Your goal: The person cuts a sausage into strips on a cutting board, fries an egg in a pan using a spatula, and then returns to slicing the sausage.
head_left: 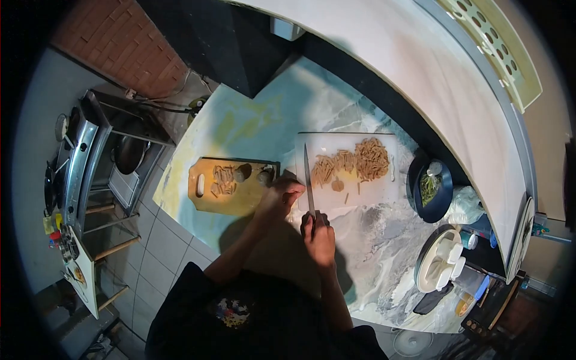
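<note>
My right hand (319, 240) is wrapped round the dark handle of a knife (308, 180), whose blade points away from me over the left edge of a white cutting board (378, 197). Brown cut strips (372, 159) lie in piles on that board, with a round slice (338, 185) near them. My left hand (283, 197) is just left of the blade, fingers bent together by the right end of a wooden board (210, 209); what they hold, if anything, is too small to make out. The wooden board bears pale strips (223, 180) and two dark roundish pieces (242, 173).
To the right stand a dark blue bowl (433, 191) with green pieces, a plastic bag (465, 206) and an oval tray (425, 267) with white containers. A curved raised counter (384, 36) runs behind the table. A stove (78, 162) stands at far left.
</note>
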A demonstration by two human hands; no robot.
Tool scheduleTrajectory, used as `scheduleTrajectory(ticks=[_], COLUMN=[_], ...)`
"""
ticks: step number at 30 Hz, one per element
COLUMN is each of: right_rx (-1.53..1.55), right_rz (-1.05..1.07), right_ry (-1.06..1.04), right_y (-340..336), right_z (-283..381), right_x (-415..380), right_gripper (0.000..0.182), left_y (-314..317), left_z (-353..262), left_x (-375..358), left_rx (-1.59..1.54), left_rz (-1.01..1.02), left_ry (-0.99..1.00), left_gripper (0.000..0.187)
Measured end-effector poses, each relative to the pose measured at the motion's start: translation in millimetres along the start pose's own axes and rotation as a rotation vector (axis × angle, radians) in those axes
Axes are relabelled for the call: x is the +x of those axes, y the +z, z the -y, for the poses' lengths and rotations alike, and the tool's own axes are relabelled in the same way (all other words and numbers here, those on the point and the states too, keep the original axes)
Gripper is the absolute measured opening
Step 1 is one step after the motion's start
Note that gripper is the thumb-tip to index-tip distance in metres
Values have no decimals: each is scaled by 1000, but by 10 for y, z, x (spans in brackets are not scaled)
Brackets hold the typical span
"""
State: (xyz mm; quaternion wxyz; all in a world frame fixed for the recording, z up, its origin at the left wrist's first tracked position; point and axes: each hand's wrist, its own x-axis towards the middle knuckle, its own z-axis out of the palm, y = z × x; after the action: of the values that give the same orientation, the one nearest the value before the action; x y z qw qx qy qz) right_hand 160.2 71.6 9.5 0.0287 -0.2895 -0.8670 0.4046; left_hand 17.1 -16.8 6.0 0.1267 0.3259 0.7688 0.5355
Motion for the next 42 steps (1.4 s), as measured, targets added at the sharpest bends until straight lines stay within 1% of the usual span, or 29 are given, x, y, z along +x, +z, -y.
scheduleTrajectory(ticks=[4, 6, 8, 11, 16, 18, 23, 25, 28, 32, 34, 37, 40, 42], right_rx=[12, -16, 20, -4, -4, -9, -34, -34, -60, -97, -151, -236, -255, -216], right_rz=[20, -3, -18, 38, -43, -43, -12, -102, -93, -107, -61, -37, -45, -59], right_ry=[37, -13, 16, 67, -14, -10, 4, -58, -39, -67, -23, -75, -43, -50], right_y=[-57, -57, -68, -64, -46, -19, 3, 43, 56, 47, 52, 61, 139, 117], right_z=[42, 20, 48, 61, 74, 65, 119, 114, 117, 151, 164, 198, 154, 163], right_x=[99, 136, 148, 151, 116, 93, 83, 75, 66, 67, 62, 89, 102, 93], right_gripper=[16, 16, 17, 19, 21, 21, 23, 16, 17, 19, 21, 24, 25, 24], left_y=[-9, 0, 12, -4, 14, 35, 49, 57, 67, 50, 66, 95, 113, 155], left_z=[-84, -107, -82, -93, -94, -42, -14, -13, 38, 18, 15, 18, -2, 55], left_x=[60, 105, 138, 142, 127, 106, 92, 91, 83, 84, 81, 46, 44, 6], left_rx=[-9, 39, 37, 75, 93, 99, 112, 94, 118, 170, 180, 144, 176, 126], left_rz=[-4, 17, 20, 16, 7, -14, -24, -37, -29, -12, -15, -46, -83, -122], left_ry=[-10, -10, -22, -22, -7, 30, 41, 39, 79, 105, 109, 81, 68, 78], left_gripper=[16, 14, 15, 15, 15, 15, 17, 17, 18, 17, 17, 15, 12, 10])
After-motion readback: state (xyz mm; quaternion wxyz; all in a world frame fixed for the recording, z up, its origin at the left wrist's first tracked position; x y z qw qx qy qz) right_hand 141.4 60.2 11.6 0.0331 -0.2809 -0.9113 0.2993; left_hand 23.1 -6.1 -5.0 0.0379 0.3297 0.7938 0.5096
